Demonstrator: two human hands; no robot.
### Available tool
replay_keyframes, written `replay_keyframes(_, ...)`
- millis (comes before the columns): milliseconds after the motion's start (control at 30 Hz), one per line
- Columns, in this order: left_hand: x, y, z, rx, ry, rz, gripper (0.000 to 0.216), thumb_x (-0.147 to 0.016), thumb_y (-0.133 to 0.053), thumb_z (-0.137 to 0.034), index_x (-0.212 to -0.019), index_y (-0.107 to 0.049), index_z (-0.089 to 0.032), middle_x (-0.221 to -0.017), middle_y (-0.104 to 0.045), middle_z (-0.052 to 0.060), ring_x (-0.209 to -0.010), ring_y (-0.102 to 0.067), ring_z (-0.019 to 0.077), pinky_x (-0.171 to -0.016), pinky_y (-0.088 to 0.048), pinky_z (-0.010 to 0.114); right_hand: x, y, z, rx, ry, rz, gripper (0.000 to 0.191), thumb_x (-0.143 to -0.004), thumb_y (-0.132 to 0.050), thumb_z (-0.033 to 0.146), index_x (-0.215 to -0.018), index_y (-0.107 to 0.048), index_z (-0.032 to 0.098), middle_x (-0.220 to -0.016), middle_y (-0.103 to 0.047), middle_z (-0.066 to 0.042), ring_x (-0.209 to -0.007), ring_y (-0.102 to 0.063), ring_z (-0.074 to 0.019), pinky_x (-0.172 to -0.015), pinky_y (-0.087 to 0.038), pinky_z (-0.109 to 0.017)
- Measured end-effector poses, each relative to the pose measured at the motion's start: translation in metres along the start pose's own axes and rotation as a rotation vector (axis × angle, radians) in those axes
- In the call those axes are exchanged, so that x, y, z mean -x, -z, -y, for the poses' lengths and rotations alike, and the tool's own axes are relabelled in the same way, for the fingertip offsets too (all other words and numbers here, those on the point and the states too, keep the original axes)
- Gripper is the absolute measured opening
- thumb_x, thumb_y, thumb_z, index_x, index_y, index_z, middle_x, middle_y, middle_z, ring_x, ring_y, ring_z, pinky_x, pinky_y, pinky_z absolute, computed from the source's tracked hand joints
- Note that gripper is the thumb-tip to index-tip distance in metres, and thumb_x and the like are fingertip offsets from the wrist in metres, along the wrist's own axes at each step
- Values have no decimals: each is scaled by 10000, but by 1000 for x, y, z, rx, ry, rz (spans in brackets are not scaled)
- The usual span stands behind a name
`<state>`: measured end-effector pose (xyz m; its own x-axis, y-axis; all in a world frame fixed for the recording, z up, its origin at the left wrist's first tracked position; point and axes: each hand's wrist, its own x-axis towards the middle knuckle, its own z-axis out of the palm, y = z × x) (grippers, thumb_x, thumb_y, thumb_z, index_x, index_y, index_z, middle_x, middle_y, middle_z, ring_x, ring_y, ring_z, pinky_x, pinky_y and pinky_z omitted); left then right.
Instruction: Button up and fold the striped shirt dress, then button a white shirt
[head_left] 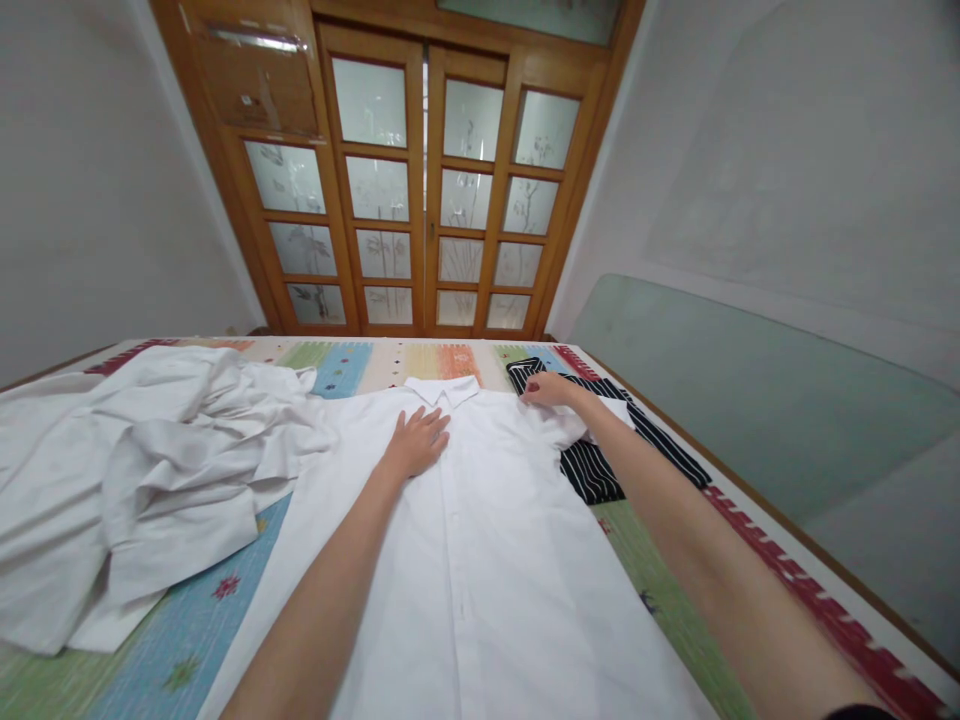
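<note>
A white collared shirt point(487, 560) lies spread flat, front up, on a bed with a colourful striped sheet point(187, 640). My left hand point(417, 440) rests flat on the shirt's chest just below the collar point(442, 390), fingers stretched out. My right hand point(547, 389) is at the shirt's far right shoulder, fingers curled down and pinching the white fabric at the shoulder seam.
A rumpled heap of white clothes point(142, 480) lies at the left of the bed. A black and white striped garment point(607, 450) lies under the shirt's right sleeve. Wooden doors with frosted glass point(420, 200) stand beyond the bed; a wall runs along the right.
</note>
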<state>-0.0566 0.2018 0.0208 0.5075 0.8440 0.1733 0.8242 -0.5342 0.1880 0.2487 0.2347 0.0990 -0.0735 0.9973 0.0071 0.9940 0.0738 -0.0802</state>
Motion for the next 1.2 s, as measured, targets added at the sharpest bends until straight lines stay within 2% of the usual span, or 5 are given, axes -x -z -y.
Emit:
replay_keyframes(233,1,4,-3,-1,15,30,472,-964,-341,-371,-1408,-468,-275,-1521,-396,25,-1425,-300,293,-1153,-177,592,4,-9,-14,-6,-6,4,152,-788,-708,314,-855,-736,181,-948,-736,-62,-868,-653,-187,-714,-431,-224)
replay_keyframes(600,0,3,-1,22,11,15,463,-957,-357,-371,-1394,-487,-291,-1512,-411,27,-1422,-306,297,-1149,-186,597,4,-10,-23,56,-180,-92,300,-962,-427,247,-1078,-647,79,-1131,-667,-211,-1054,-618,-274,-872,-429,-321)
replay_keyframes(800,0,3,-1,35,18,30,474,-959,-356,-445,-1395,-483,-308,-1518,-401,28,-1426,-295,295,-1152,-161,598,0,-20,-21,68,-274,-29,282,-893,-539,265,-1068,-672,88,-1087,-676,-215,-1022,-636,-292,-861,-456,-359)
replay_keyframes(1033,0,6,-2,20,10,47,687,-872,-401,-679,-1421,-450,-268,-1541,-358,51,-1432,-267,335,-1150,-137,597,-7,-20,31,128,-190,-197,333,-869,-489,164,-1153,-646,86,-1256,-565,-259,-1200,-512,-359,-953,-412,-440)
replay_keyframes(1200,1,8,-4,12,11,44,789,-806,-417,-766,-1420,-451,-271,-1541,-356,73,-1429,-268,347,-1150,-125,586,-8,-49,96,-4,-37,-18,400,-954,-358,253,-1194,-631,86,-1269,-583,-230,-1206,-532,-317,-1006,-381,-395)
